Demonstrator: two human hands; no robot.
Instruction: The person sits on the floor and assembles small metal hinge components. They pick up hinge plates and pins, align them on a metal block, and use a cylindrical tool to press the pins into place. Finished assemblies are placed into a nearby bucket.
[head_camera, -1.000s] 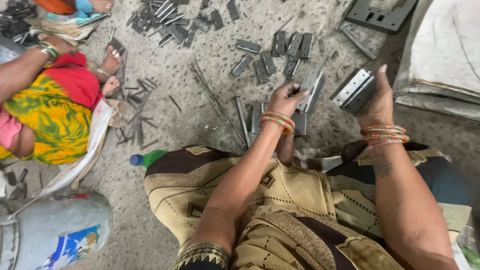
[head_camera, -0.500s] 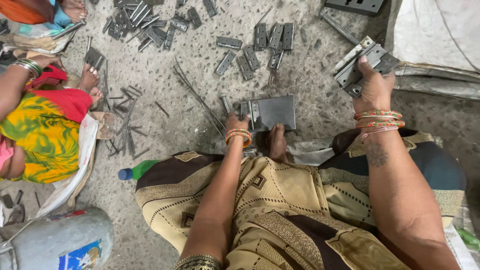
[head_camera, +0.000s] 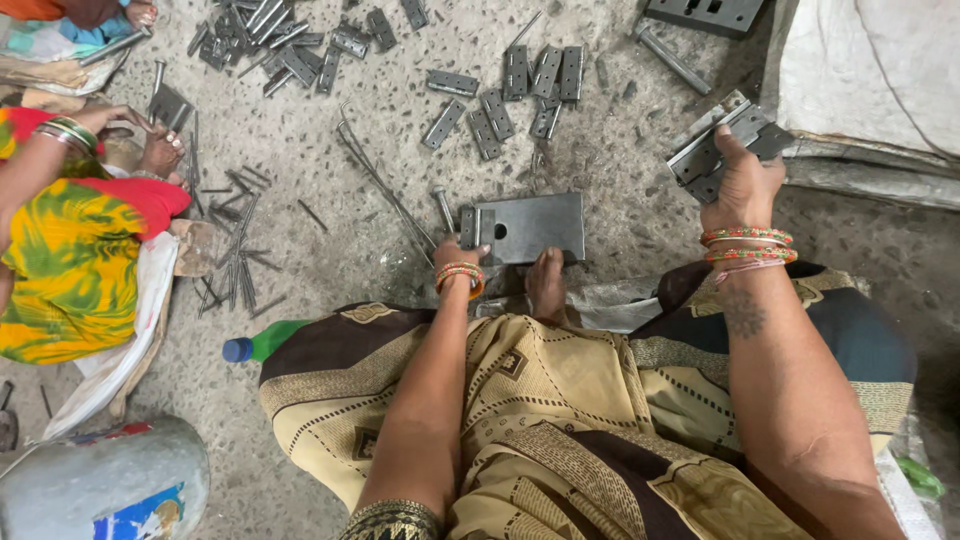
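My right hand is raised over the floor at the right and grips a stack of grey metal hinges. My left hand, with orange bangles at the wrist, is low on the floor. Its fingers close on a small hinge at the left end of a flat steel block. My bare foot rests against the near edge of that block. A metal pin lies just left of the hinge.
Loose hinges and thin rods lie scattered on the speckled floor ahead. Another person sits at left beside a pile of pins. A green bottle, a grey drum and white sacks are nearby.
My left hand has come down from a raised position to the left end of the steel block. My right hand keeps the hinge stack.
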